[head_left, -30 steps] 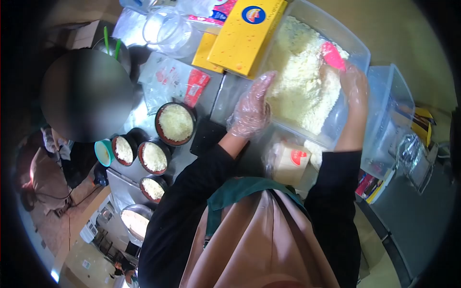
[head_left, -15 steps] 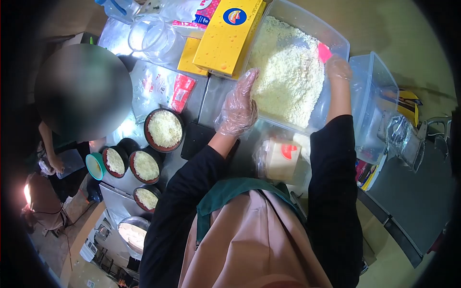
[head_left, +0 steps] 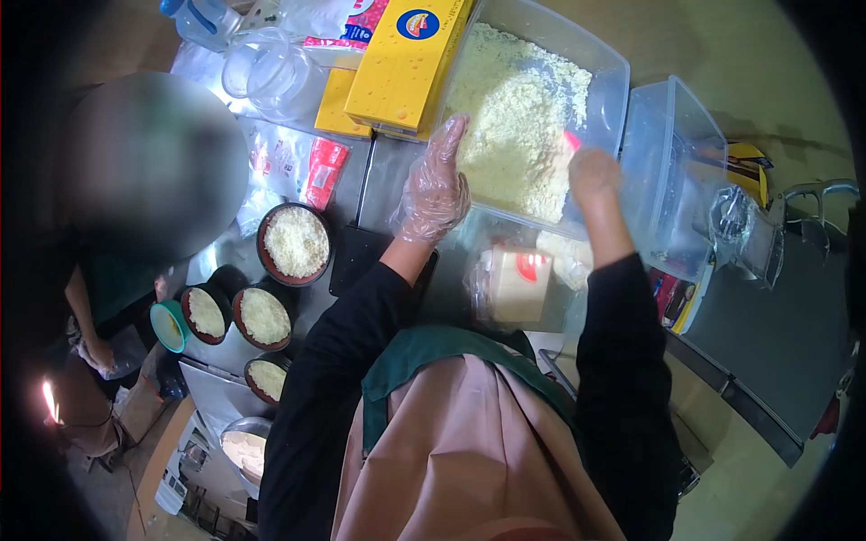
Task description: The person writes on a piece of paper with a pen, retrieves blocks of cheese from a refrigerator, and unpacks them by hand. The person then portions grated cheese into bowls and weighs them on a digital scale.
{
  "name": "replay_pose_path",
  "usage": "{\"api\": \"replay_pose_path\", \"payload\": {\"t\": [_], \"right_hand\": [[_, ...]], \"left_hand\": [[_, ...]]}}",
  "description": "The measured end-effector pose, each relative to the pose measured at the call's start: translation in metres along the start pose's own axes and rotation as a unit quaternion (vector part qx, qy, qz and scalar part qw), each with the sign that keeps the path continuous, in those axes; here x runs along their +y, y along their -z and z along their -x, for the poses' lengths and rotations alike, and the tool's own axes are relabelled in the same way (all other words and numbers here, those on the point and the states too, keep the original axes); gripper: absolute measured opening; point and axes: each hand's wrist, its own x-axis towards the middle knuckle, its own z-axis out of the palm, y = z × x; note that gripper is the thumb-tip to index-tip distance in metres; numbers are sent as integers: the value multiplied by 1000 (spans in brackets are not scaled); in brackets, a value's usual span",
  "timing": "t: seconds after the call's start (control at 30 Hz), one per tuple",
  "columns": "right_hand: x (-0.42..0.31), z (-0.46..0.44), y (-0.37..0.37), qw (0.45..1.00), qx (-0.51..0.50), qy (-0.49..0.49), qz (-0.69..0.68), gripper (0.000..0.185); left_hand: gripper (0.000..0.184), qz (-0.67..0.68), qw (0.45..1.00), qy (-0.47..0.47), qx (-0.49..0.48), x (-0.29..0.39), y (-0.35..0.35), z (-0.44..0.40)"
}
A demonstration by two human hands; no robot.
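Observation:
A clear plastic tub [head_left: 603, 68] holds a pale heap of what looks like grated cheese [head_left: 519, 122]. My right hand [head_left: 595, 176], in a thin clear glove, is closed around a pink scraper [head_left: 572, 142] at the heap's right side. Most of the scraper is hidden by the hand and shreds. My left hand [head_left: 433, 194], gloved too, rests by the tub's near left corner with its fingers stretched along the wall, holding nothing I can see. Nearest it on the left are a yellow box [head_left: 397, 77] and a black flat device [head_left: 356, 261].
Several round pans, including one large pan [head_left: 296, 242], hold cakes topped with pale shreds. A wrapped block [head_left: 519, 284] lies near my apron. Another clear tub [head_left: 672, 171] stands right. At left, a co-worker's hand [head_left: 97, 354] holds a plastic bag.
My right hand and the scraper have moved left and down over the heap. More of the tub's right floor shows. My left hand keeps its place by the tub as the view shifts slightly.

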Motion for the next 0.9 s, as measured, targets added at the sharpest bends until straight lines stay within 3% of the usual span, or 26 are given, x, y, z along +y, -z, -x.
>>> {"api": "replay_pose_path", "payload": {"t": [0.07,0.13,0.2,0.3,0.37,0.5,0.63,0.7,0.83,0.9], "right_hand": [[-2,20,3,1000,-14,-7,-10,25],[7,25,10,997,-45,62,-28,31],[18,1,46,986,-72,5,-148,34],[21,-51,50,986,-27,-63,-151,36],[17,-76,22,990,4,-38,-138,37],[-16,-13,54,998,1,37,-44,35],[18,-44,92,996,-33,-44,-72,37],[27,-97,63,994,79,-66,-24,34],[15,-119,18,991,74,-97,58,35],[12,-93,17,997,-27,-41,51,36]], "left_hand": [[83,8,1000,-6,-4,1,2,-2],[83,3,1000,-11,-1,0,2,-2],[83,-3,1000,-15,0,-1,1,-1],[83,-12,1000,-18,3,0,0,0],[83,-32,999,-22,9,0,0,-2],[83,-12,1000,-20,9,0,0,-3],[82,-24,999,-23,2,1,1,-1],[82,-26,999,-28,1,1,2,-4],[81,-19,999,-30,0,-2,0,-2],[82,-12,999,-30,9,-4,-3,-1]]}}
